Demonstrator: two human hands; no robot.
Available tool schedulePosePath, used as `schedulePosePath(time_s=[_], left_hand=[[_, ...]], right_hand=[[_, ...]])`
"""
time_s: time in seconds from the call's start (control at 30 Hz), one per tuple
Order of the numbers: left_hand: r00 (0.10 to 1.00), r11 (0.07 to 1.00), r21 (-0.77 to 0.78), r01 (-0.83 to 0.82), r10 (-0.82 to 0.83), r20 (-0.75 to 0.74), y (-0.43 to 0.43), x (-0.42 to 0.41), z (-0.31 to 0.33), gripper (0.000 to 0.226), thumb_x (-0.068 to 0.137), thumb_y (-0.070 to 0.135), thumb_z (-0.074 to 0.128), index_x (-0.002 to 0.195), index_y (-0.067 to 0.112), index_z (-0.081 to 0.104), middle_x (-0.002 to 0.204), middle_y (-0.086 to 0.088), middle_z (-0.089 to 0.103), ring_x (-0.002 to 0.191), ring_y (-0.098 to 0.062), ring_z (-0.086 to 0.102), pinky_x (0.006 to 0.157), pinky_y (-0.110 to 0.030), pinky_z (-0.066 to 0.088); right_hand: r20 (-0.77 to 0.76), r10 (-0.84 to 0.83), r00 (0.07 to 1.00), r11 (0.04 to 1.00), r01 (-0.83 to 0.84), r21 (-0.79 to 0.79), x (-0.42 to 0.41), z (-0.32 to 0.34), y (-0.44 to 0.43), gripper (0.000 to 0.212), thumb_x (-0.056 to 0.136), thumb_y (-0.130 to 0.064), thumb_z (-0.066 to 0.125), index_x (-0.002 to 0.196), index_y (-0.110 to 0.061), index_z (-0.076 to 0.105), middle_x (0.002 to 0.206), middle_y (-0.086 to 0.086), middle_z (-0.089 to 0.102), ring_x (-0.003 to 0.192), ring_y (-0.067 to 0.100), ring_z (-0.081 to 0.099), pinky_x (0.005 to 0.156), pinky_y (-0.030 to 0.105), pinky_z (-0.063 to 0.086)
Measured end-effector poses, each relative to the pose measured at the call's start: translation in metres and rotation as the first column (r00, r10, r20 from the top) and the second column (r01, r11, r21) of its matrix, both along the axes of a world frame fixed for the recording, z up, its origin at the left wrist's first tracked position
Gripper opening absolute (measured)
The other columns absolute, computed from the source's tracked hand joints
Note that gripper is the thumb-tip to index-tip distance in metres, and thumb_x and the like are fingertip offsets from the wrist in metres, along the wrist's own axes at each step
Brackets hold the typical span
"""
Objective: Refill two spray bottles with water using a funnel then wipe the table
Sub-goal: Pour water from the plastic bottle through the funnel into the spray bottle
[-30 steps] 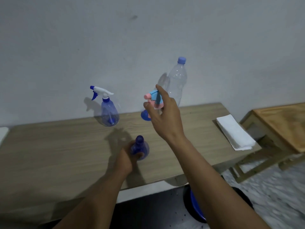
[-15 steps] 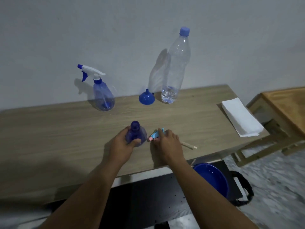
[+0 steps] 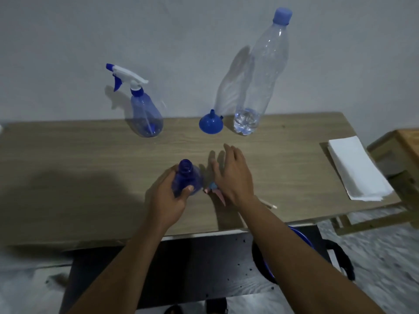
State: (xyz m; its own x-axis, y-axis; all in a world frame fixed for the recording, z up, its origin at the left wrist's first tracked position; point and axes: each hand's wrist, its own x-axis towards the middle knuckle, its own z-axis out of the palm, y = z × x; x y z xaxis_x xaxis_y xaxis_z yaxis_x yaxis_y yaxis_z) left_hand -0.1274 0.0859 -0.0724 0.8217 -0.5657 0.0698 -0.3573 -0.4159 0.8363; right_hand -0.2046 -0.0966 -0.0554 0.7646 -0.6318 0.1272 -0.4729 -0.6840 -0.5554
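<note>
Your left hand (image 3: 167,200) grips the uncapped spray bottle (image 3: 187,180); your right hand (image 3: 233,175), spread and empty, is nearer the funnel (image 3: 210,123), just ahead and slightly left.

Nearest stands the open spray bottle (image 3: 184,179); behind, capped spray bottle (image 3: 147,116), inverted funnel (image 3: 210,125), seemingly near-empty water bottle (image 3: 260,75).

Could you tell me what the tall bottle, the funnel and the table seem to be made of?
Tall bottle: clear glossy plastic, probably; the wall shows through it. Funnel: opaque blue plastic, smooth, by its moulded look. Table: matt pale wood grain, solid or laminate I cannot tell.
</note>
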Motion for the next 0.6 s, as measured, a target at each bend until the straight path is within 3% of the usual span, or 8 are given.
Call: schedulePosePath(time_s=[0.13, 0.33, 0.5, 0.6], left_hand=[[0.998, 0.995, -0.098, 0.006, -0.013, -0.069, -0.002, -0.001, -0.008, 0.055, 0.079, 0.034, 0.069, 0.131, 0.04, 0.05, 0.123, 0.015, 0.062, 0.115, -0.009, 0.06, 0.096, -0.043, 0.052], [0.996, 0.996, -0.085, 0.03, -0.037, -0.084, -0.003, 0.003, -0.01, 0.054, 0.078, 0.039, 0.065, 0.127, 0.053, 0.045, 0.123, 0.021, 0.058, 0.114, -0.004, 0.058, 0.089, -0.032, 0.054], [0.994, 0.996, -0.094, 0.008, -0.018, -0.11, -0.003, 0.002, -0.012, 0.057, 0.08, 0.037, 0.068, 0.131, 0.048, 0.045, 0.13, 0.018, 0.055, 0.12, -0.004, 0.055, 0.094, -0.028, 0.049], [0.996, 0.998, -0.063, 0.009, -0.015, -0.092, -0.002, 0.004, -0.012, 0.058, 0.084, 0.028, 0.072, 0.134, 0.039, 0.046, 0.129, 0.016, 0.056, 0.118, -0.004, 0.055, 0.092, -0.017, 0.048]], right_hand=[[0.006, 0.023, 1.0, 0.989, -0.024, 0.148, 0.054, -0.005, -0.032, 0.065, 0.099, -0.032, 0.059, 0.152, -0.006, 0.032, 0.149, 0.016, 0.043, 0.135, 0.029, 0.044, 0.102, 0.039, 0.044], [0.064, -0.068, 0.996, 0.967, 0.05, 0.249, 0.112, -0.017, -0.052, 0.072, 0.091, -0.022, 0.067, 0.152, -0.006, 0.03, 0.148, 0.014, 0.041, 0.13, 0.031, 0.047, 0.102, 0.047, 0.046], [-0.01, -0.104, 0.995, 0.98, 0.104, 0.172, 0.132, -0.021, -0.056, 0.082, 0.092, -0.032, 0.07, 0.155, -0.005, 0.025, 0.147, 0.019, 0.043, 0.13, 0.036, 0.048, 0.106, 0.047, 0.043], [-0.024, -0.088, 0.996, 0.993, 0.089, 0.078, 0.136, -0.02, -0.063, 0.064, 0.088, -0.031, 0.074, 0.139, -0.005, 0.044, 0.136, 0.015, 0.054, 0.125, 0.033, 0.052, 0.101, 0.044, 0.044]])
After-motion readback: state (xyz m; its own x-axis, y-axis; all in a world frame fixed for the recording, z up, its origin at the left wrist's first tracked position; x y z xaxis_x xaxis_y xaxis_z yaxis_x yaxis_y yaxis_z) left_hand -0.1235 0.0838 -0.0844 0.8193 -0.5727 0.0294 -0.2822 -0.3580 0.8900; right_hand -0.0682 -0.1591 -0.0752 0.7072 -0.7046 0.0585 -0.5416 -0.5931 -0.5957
